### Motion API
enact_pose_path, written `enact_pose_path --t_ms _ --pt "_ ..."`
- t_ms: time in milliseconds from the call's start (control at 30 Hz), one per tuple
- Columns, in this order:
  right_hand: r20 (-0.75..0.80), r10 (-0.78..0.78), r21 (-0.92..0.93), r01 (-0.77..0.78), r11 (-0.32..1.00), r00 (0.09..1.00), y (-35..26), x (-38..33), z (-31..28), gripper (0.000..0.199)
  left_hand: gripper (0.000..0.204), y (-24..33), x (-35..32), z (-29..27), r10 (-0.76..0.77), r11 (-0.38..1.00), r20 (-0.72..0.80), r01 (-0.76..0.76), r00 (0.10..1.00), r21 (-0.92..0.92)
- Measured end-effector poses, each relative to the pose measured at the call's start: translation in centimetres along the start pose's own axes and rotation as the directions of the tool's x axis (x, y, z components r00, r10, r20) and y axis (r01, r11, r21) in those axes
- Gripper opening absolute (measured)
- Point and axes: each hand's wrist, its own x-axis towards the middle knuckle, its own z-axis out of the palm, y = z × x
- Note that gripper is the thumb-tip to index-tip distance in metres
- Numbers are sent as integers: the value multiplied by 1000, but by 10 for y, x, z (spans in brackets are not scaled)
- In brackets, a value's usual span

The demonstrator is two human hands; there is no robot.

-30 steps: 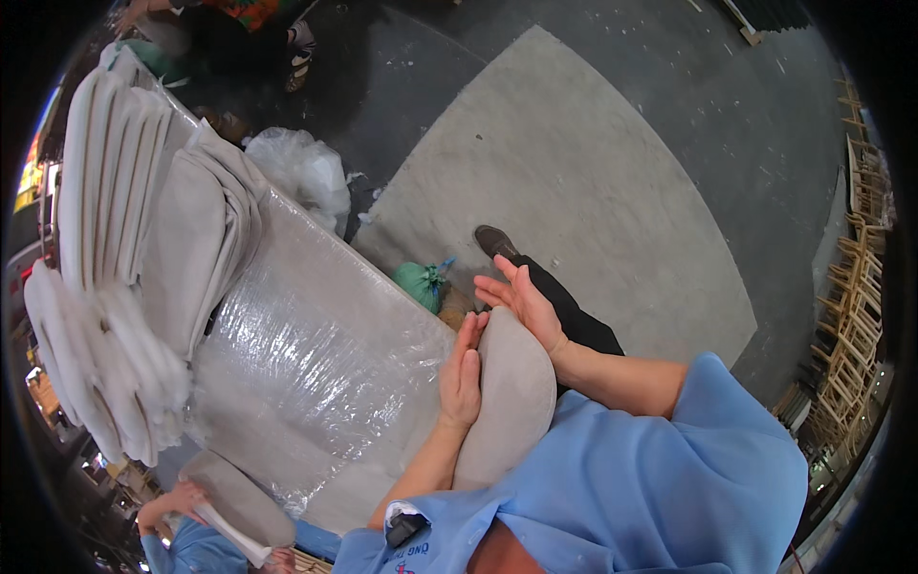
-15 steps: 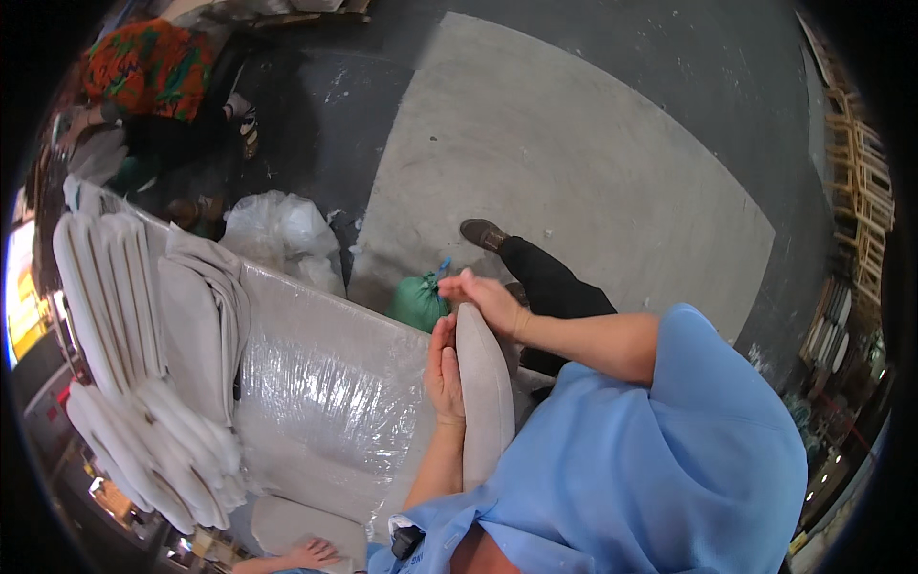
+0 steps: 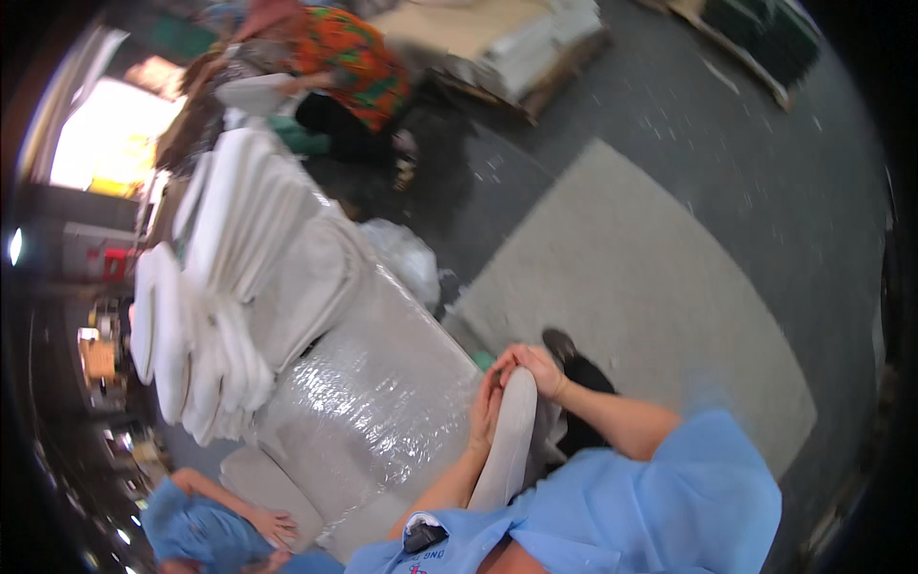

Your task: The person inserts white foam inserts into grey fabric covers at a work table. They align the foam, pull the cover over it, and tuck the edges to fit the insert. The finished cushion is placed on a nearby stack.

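Observation:
A pale grey, slim padded cushion (image 3: 509, 435) stands on its edge against the front of my body, beside the film-covered table. My left hand (image 3: 485, 409) lies along the cushion's left face near its far end, fingers pointing away from me. Over that same end curls my right hand (image 3: 534, 367), its fingertips meeting those of the left. Between them the two hands hold the end of the cushion; the exact finger grip is blurred.
Plastic film covers the table (image 3: 382, 383). White cushions (image 3: 234, 220) are stacked at its far left, beside folded grey covers (image 3: 320, 287). A co-worker's hand (image 3: 275, 524) rests on another cushion (image 3: 282, 493). Another person in orange (image 3: 354, 62) holds a pale piece. A plastic bag (image 3: 402, 258) lies beyond.
My view has swung left, bringing more of both co-workers into sight. My right hand has closed in from above the cushion's end to meet my left.

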Motion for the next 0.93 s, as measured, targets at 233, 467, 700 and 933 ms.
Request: enact_pose_path --t_ms 233,467,700,933 --pt "157 227 -275 -178 945 961 1 30 -17 69 46 29 -32 -27 144 910 -4 -131 989 394" --pt "310 428 -464 -257 848 849 -91 -1 -6 72 61 72 -232 -116 -574 747 108 465 812 474" --pt "641 696 -598 779 190 323 -161 -60 158 66 54 6 -306 -99 -533 823 -228 562 815 85" --pt "339 925 -495 869 20 172 -99 -103 215 88 56 -52 -343 -96 -540 837 -689 216 484 -503"
